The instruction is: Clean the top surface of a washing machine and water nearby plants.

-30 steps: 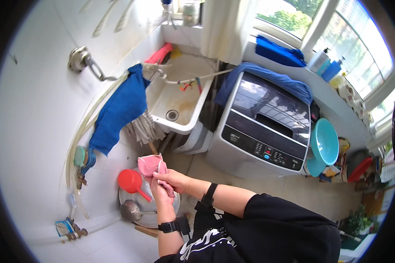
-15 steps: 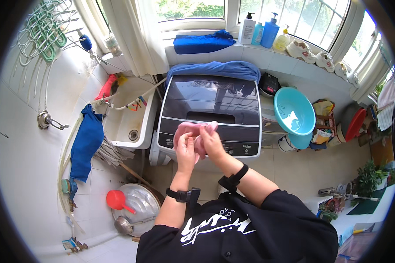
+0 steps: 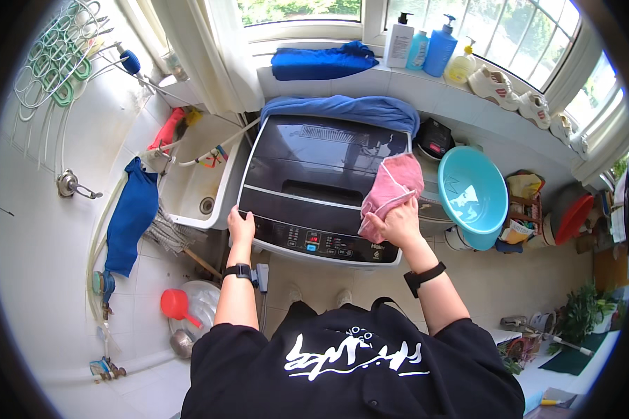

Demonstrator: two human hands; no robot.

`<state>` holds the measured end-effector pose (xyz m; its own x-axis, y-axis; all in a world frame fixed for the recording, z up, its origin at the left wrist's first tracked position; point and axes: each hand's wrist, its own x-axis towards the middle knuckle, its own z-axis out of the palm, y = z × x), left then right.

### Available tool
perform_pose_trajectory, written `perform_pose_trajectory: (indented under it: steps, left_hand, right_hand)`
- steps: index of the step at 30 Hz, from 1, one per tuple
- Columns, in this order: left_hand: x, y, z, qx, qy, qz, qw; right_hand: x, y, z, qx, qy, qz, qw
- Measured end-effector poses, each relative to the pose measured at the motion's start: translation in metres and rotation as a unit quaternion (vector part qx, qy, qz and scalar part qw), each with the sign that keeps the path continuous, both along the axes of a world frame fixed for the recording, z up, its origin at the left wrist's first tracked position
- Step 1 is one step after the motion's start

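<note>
A top-loading washing machine (image 3: 307, 157) with a dark lid is in front of me, its lid closed and its control panel lit. My left hand (image 3: 242, 228) grips the machine's left front corner, the thumb on top and the other fingers partly hidden over the side. In my right hand (image 3: 400, 225) is a pink cloth (image 3: 393, 183) with a pale edging, spread loosely over the right part of the lid. My right fingers are closed on its near end, partly hidden by the folds.
Left of the machine stands a white sink (image 3: 189, 188); a blue cloth (image 3: 131, 216) hangs beside it. A turquoise basin (image 3: 474, 188) is at the right. Behind the lid lies a blue towel (image 3: 339, 106). Bottles (image 3: 440, 50) and shoes (image 3: 491, 85) line the sill. A red dipper (image 3: 175, 304) lies lower left.
My hands have separated. The left moved from the pink cloth to the machine's left front corner; the right carried the bunched cloth rightward, where it now lies more spread out over the lid.
</note>
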<state>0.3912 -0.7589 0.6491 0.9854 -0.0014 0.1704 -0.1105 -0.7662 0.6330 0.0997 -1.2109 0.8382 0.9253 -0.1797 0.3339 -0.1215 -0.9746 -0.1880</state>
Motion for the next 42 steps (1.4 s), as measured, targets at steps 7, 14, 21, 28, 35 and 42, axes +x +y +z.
perform_pose_trajectory:
  steps: [7,14,21,28,35,42]
  left_hand:
    - [0.094,-0.02,-0.032,0.066,0.183,-0.014,0.981]
    - [0.15,-0.001,-0.039,0.041,0.241,-0.036,0.969]
    - [0.181,0.022,-0.037,-0.03,0.267,-0.075,0.96]
    - [0.192,0.027,-0.002,-0.47,0.396,-0.033,0.788]
    - [0.199,0.013,-0.015,-0.229,0.234,-0.056,0.943]
    - [0.179,-0.056,0.0,0.142,0.178,-0.073,0.971]
  right_hand:
    - [0.103,-0.005,-0.102,-0.027,0.093,-0.105,0.99]
    - [0.269,0.074,-0.118,-0.01,0.112,-0.086,0.99]
    - [0.45,0.233,-0.101,0.017,0.081,0.063,0.995]
    - [0.491,0.334,-0.138,-0.015,0.101,0.204,0.974]
    - [0.507,0.288,-0.123,-0.004,0.046,0.224,0.973]
    - [0.565,0.154,-0.09,0.053,0.105,0.056,0.991]
